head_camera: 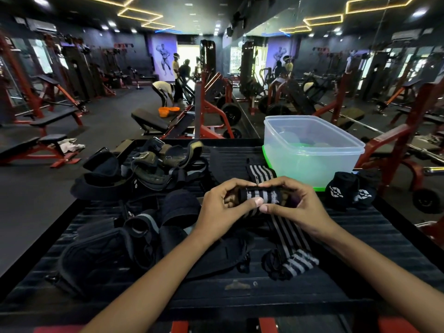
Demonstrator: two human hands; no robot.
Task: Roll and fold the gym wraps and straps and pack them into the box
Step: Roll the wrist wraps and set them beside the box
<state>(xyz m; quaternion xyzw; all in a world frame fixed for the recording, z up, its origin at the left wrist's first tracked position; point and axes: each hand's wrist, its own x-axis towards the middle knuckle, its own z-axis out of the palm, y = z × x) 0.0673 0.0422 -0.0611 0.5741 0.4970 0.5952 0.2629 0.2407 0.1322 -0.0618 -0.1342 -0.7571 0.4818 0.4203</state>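
Item: hands. We held our left hand [219, 205] and right hand [296, 203] side by side above the middle of the black ribbed platform [360, 236], both forearms reaching in from the near edge. The fingers of each hand curled over the ends of the striped wrap roll [260, 196], with the two thumbs pressed against its near side, almost meeting. Both hands gripped the roll between them.

Item: striped wraps, two counted. The one in hand was partly rolled; its loose tail [288, 234] ran down toward the near edge and ended in a crumpled heap on the platform. A second striped wrap [260, 171] lay flat just beyond the hands, beside the box.

Item: box, one. The clear plastic box [312, 150] stood open on a green lid at the far right corner of the platform. What lay inside we could not tell.

Item: rolled black wraps [349, 192], two counted, with white logos, standing close together at the right edge, just beside the box.

Item: olive straps with metal rings [165, 157], a tangled heap near the far left corner; number unclear.

Item: black pads and straps [134, 227], piled along the left side to the near left corner; we could not count them.
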